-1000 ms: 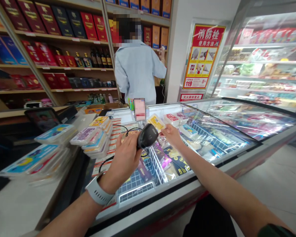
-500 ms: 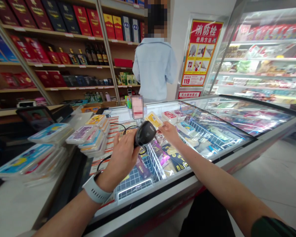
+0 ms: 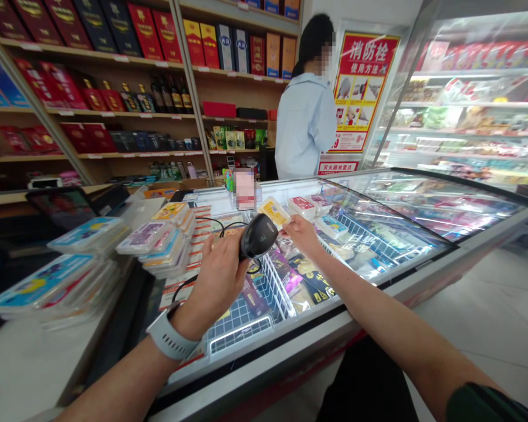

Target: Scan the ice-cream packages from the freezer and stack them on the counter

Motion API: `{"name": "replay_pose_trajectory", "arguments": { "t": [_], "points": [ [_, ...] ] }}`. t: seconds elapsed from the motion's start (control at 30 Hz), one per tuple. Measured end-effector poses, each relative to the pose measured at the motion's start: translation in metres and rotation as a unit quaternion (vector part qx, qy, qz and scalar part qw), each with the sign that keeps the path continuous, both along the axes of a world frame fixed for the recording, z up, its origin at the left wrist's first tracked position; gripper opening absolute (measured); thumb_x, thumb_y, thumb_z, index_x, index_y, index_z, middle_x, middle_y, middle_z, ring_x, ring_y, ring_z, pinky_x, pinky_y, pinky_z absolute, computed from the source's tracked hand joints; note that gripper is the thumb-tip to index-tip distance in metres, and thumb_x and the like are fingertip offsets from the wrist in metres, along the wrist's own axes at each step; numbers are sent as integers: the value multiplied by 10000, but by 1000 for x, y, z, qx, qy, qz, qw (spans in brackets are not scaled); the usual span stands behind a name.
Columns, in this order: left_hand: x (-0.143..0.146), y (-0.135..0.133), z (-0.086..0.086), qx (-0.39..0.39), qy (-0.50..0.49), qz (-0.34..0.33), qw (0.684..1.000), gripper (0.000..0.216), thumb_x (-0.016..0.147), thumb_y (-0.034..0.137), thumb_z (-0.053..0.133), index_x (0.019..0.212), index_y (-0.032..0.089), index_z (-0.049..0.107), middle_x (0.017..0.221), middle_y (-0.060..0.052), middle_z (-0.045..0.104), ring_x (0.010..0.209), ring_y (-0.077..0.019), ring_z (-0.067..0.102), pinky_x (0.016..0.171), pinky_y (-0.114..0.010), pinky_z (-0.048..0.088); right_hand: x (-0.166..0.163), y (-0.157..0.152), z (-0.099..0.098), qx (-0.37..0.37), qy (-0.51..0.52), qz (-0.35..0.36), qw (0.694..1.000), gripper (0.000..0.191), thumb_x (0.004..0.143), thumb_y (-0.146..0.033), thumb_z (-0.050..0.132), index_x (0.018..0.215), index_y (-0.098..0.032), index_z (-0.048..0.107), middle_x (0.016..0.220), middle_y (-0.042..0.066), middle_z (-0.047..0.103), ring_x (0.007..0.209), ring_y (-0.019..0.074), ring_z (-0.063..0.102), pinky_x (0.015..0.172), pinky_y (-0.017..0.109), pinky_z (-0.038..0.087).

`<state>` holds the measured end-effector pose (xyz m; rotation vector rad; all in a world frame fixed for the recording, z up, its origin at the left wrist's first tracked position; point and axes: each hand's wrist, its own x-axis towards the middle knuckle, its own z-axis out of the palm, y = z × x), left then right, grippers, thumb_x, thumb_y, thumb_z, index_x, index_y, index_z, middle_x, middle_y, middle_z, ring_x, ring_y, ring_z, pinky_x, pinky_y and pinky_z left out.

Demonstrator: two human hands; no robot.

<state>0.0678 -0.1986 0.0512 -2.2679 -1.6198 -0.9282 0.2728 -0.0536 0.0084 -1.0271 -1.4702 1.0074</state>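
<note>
My left hand [image 3: 217, 280] is wrapped round the grip of a black corded barcode scanner [image 3: 258, 235], whose head points at a small yellow flat pack [image 3: 273, 211]. My right hand [image 3: 304, 235] pinches that yellow pack by its near edge, just above the open chest freezer [image 3: 290, 346]. Both hands hover over white wire baskets [image 3: 246, 322] of frozen goods. A grey watch band sits on my left wrist.
Stacks of flat packs [image 3: 158, 243] and more stacks [image 3: 57, 275] lie on the counter at left. Similar packs [image 3: 310, 205] rest on the freezer lid. A person in a light blue shirt [image 3: 303, 126] stands behind the freezer, by shelves of boxed goods. A glass-fronted cooler [image 3: 466, 111] stands at right.
The person in the blue shirt has walked to the right behind the freezer. My hands, the scanner and the yellow pack have stayed almost still.
</note>
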Motion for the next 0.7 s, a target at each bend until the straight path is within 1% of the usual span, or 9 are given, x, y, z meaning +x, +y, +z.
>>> {"name": "replay_pose_trajectory", "arguments": {
  "t": [0.2,0.43,0.57,0.7],
  "points": [
    [-1,0,1,11,3,0,1000,417,880,198,461,1287,111,436,1245,-169,613,1162,-298,555,1096,-532,305,0,-3,3,1,-1,6,1000,117,782,-262,614,761,-220,507,689,-21,694,671,151,706,702,303,591],
    [0,2,-2,-10,1,4,1000,459,888,212,466,1335,123,411,1280,-159,600,1196,-300,541,1131,-567,238,1,-2,1,8,-2,4,1000,155,770,-299,634,758,-219,502,675,-26,685,668,150,705,693,299,591],
    [0,2,-3,-12,-1,1,1000,464,890,210,463,1343,124,411,1316,-167,584,1215,-302,538,1134,-575,233,1,0,-2,21,-1,3,1000,181,754,-339,641,774,-221,505,676,-26,680,664,158,702,677,310,593],
    [1,2,-2,-15,-6,1,1000,473,883,207,466,1344,120,412,1326,-176,580,1225,-308,537,1136,-580,229,3,0,-1,47,-1,-5,999,211,747,-394,635,827,-223,540,731,-16,680,695,168,700,680,324,600]
  ]
}}
